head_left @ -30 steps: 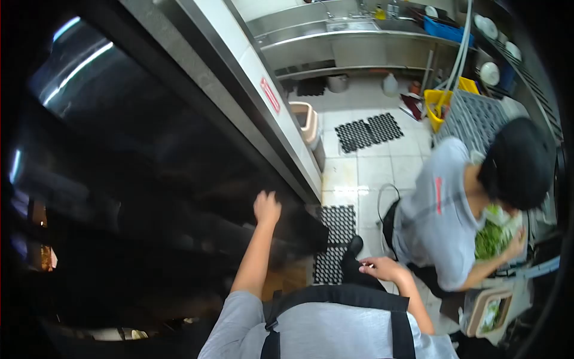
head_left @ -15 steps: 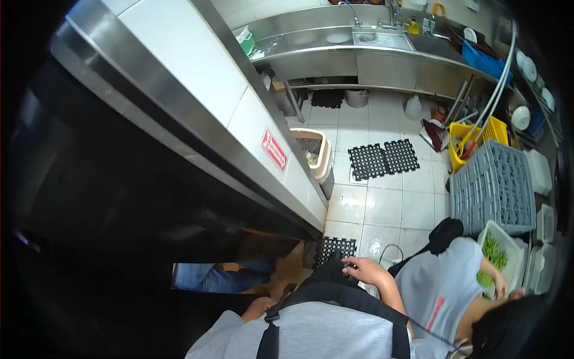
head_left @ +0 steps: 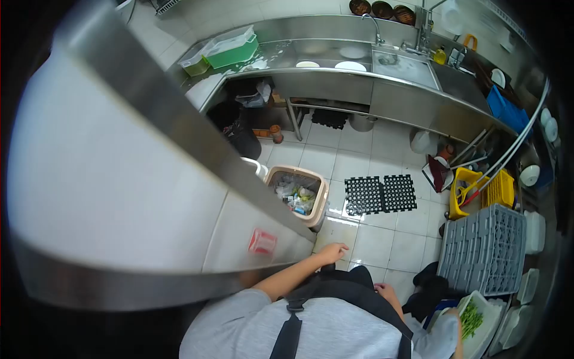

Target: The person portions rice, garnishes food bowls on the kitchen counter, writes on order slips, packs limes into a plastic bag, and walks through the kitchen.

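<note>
In front of my body, my left hand (head_left: 332, 252) reaches forward with its fingers loosely curled. I see nothing in it. The beige-rimmed trash bin (head_left: 324, 198), filled with plastic bags and scraps, stands ahead of this hand, apart from it. Lower and to the right, my right hand (head_left: 387, 291) is beside my black apron (head_left: 341, 288). Its fingers look loosely apart, and no held object shows. Part of this hand is hidden by my body.
A tiled wall edge (head_left: 215, 197) rises close on my left. To the right, a co-worker's arm (head_left: 457, 329) reaches by a white tub (head_left: 491, 317) of greens (head_left: 472, 320), near stacked grey racks (head_left: 478, 251). Black mats (head_left: 379, 194) lie on the floor before a steel sink counter (head_left: 335, 87).
My view has moved forward past the wall edge, showing more of the counter and bin. My left hand has come forward into view; my right hand is lower and nearer my body.
</note>
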